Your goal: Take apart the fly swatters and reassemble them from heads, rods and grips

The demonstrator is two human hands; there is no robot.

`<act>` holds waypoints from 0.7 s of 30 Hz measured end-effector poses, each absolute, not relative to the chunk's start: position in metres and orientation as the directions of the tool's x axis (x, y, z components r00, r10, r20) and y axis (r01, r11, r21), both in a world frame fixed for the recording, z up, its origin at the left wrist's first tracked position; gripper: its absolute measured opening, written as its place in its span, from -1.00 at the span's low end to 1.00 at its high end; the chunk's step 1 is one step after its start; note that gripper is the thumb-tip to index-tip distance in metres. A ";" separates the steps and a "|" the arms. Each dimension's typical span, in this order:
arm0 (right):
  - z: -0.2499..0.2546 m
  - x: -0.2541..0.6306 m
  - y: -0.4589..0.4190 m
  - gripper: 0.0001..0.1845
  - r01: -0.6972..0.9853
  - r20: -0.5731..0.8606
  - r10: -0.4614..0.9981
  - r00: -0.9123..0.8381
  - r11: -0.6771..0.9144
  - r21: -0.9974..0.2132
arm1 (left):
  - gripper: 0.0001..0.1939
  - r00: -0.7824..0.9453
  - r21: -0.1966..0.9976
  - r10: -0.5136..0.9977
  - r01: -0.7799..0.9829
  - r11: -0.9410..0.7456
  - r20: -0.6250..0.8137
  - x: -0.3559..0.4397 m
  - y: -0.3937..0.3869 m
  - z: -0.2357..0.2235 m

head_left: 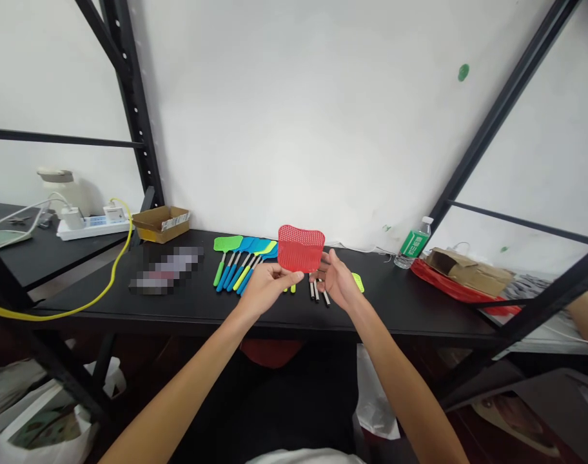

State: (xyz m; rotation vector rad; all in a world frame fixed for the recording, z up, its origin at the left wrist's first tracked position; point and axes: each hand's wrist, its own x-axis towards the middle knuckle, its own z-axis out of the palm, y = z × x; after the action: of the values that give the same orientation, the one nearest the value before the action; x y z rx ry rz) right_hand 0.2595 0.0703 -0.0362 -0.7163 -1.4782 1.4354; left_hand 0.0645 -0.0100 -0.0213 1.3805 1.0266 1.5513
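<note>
A red perforated fly swatter head [301, 249] is held up above the black table. My left hand [269, 283] pinches its lower edge, thumb in front. At its lower right edge is my right hand [340, 280], fingers apart and thumb raised; whether the fingertips touch the red plastic I cannot tell. Behind and below my right hand lie several short rods [317, 291] with dark ends. A yellow-green swatter head [358, 282] shows past that hand. To the left, green, blue and yellow fly swatters [238, 264] with telescopic handles lie in a row.
The black table [395, 309] stands against a white wall. A cardboard box [161, 224], a power strip [95, 225] and a yellow cable [115, 264] are at left. At right are a water bottle [414, 243], torn cardboard [472, 270] and another person's arm [587, 316].
</note>
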 end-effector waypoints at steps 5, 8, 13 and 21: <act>-0.038 0.262 0.052 -0.53 -0.291 0.324 0.888 -0.327 0.232 -0.928 | -0.65 0.103 0.936 0.948 0.159 -0.316 0.302 0.083 -0.008 -0.043; -0.047 0.291 0.069 -0.54 -0.159 0.358 0.924 -0.138 0.336 -0.928 | -0.61 0.154 0.873 0.941 0.353 -0.338 0.302 0.079 -0.006 -0.046; -0.067 0.367 0.114 -0.35 0.250 0.348 0.925 0.153 0.305 -0.919 | -0.64 0.005 0.611 0.939 0.758 -0.228 0.344 0.045 0.002 -0.035; -0.085 0.398 0.131 -0.54 0.791 0.223 0.947 0.232 -0.050 -0.610 | -0.62 -0.246 0.170 0.948 0.962 0.213 0.204 -0.002 0.014 -0.046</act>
State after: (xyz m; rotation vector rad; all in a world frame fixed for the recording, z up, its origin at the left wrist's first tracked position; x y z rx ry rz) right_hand 0.3984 0.1308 -0.0849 -1.8742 -1.5941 0.3148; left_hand -0.0025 0.0144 -0.0456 1.9620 2.4890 0.4201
